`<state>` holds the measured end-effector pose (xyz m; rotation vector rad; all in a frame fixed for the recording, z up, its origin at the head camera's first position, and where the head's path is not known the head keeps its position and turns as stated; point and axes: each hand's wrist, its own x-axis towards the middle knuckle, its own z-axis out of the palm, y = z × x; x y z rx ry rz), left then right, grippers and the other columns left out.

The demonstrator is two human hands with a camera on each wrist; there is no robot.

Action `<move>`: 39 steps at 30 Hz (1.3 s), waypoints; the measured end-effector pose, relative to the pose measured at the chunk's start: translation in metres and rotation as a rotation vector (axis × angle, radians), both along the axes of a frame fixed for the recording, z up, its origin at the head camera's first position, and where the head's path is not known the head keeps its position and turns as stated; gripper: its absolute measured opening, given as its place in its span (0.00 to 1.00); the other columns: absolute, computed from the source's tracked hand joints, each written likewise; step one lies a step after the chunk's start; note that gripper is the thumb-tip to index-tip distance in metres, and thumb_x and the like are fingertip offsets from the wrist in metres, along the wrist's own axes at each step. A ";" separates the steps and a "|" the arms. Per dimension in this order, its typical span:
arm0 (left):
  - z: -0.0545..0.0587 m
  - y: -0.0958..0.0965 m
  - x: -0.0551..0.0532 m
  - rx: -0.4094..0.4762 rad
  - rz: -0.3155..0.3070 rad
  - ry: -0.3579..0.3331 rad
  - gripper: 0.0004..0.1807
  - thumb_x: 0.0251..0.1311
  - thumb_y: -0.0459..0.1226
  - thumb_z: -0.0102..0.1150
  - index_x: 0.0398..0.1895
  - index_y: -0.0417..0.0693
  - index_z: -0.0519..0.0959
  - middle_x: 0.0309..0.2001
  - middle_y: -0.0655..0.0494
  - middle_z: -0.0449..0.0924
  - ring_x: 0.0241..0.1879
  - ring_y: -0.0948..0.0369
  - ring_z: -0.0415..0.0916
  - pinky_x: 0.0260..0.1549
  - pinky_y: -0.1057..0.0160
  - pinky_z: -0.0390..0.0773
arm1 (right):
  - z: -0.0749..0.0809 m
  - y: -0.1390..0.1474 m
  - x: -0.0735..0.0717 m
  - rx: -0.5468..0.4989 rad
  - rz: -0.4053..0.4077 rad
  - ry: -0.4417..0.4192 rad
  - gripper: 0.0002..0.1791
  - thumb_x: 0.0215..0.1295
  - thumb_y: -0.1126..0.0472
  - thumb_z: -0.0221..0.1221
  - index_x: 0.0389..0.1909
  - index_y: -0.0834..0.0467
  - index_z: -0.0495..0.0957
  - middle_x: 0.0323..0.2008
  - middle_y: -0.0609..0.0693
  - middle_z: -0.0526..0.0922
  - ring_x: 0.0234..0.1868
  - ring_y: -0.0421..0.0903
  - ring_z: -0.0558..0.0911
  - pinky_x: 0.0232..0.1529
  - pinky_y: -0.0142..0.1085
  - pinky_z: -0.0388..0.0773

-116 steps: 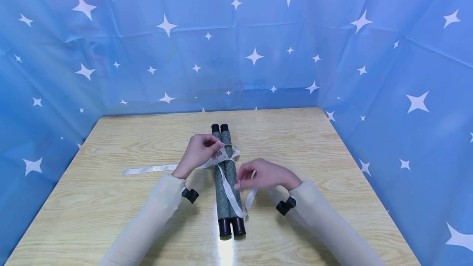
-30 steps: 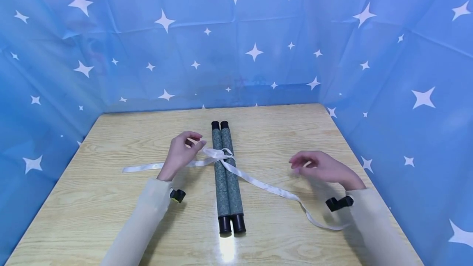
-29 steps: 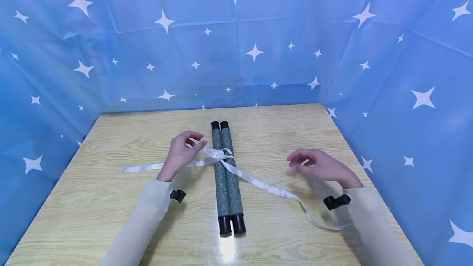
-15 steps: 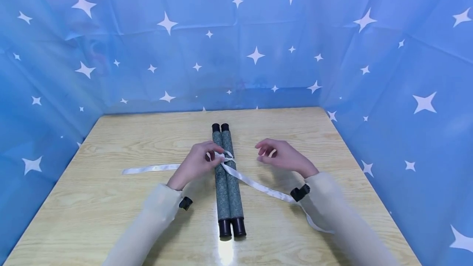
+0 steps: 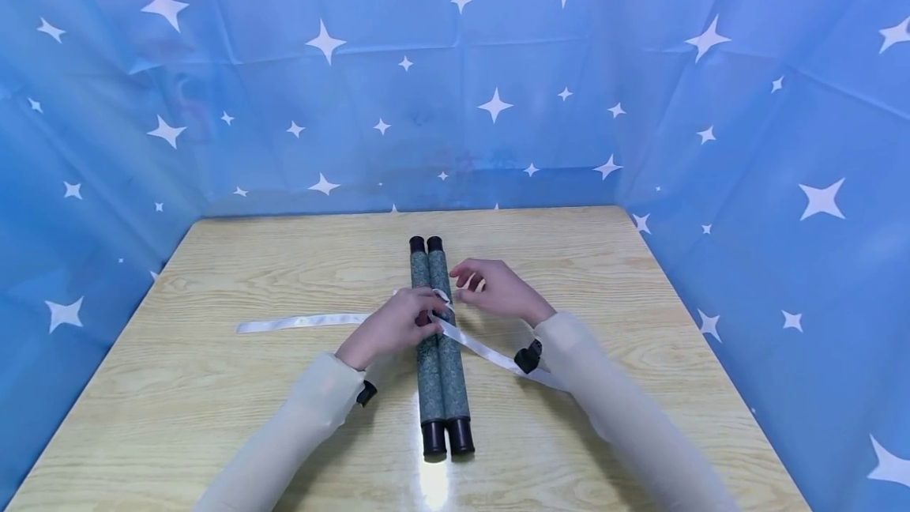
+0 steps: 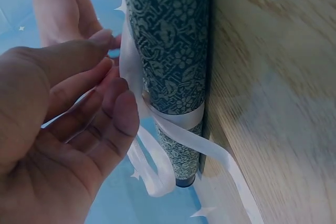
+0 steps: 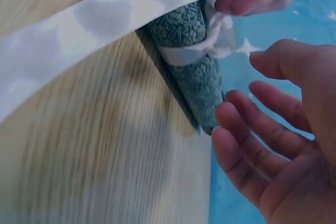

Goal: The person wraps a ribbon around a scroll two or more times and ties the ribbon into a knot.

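A hanging scroll (image 5: 453, 378), rolled up from both ends into two blue-green patterned rolls with black end knobs, lies lengthwise mid-table. White satin ribbon (image 5: 490, 355) goes round its upper half and is knotted on top. Over the rolls, my left hand (image 5: 394, 324) pinches the ribbon close to the knot; the right wrist view has its fingertips on the ribbon (image 7: 131, 3). A loop of ribbon (image 6: 157, 174) hangs below the knot in the left wrist view. Just right of the knot hovers my right hand (image 5: 501, 291), fingers loosely bent, holding nothing.
One ribbon tail (image 5: 298, 324) stretches left across the wooden table (image 5: 178, 401); the other runs right, beneath my right forearm. Blue star-printed cloth (image 5: 398, 141) rises behind the table and along its sides.
Over the last second my right hand has come in from the far right to beside the knot. My left hand has moved right, from the scroll's left side onto the ribbon at the knot.
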<state>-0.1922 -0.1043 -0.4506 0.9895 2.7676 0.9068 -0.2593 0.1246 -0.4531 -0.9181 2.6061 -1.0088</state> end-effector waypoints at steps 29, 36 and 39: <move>-0.004 0.003 -0.010 0.061 0.040 -0.091 0.06 0.65 0.31 0.67 0.30 0.46 0.80 0.28 0.57 0.81 0.25 0.67 0.72 0.24 0.70 0.74 | -0.006 -0.031 -0.006 -0.023 -0.016 0.018 0.06 0.71 0.60 0.62 0.41 0.50 0.87 0.34 0.42 0.87 0.36 0.39 0.81 0.40 0.35 0.80; -0.004 0.001 -0.012 0.133 0.140 -0.099 0.06 0.66 0.32 0.66 0.31 0.46 0.80 0.28 0.56 0.82 0.26 0.66 0.75 0.26 0.70 0.77 | -0.008 -0.023 -0.007 -0.069 -0.034 -0.068 0.05 0.73 0.57 0.61 0.42 0.49 0.86 0.36 0.43 0.87 0.38 0.40 0.82 0.41 0.37 0.80; -0.005 0.001 -0.013 0.153 0.186 -0.093 0.06 0.66 0.33 0.66 0.30 0.46 0.80 0.28 0.56 0.82 0.26 0.66 0.74 0.25 0.70 0.76 | -0.008 -0.019 -0.006 -0.086 -0.051 -0.095 0.05 0.73 0.57 0.61 0.42 0.48 0.86 0.36 0.43 0.87 0.37 0.42 0.82 0.40 0.37 0.80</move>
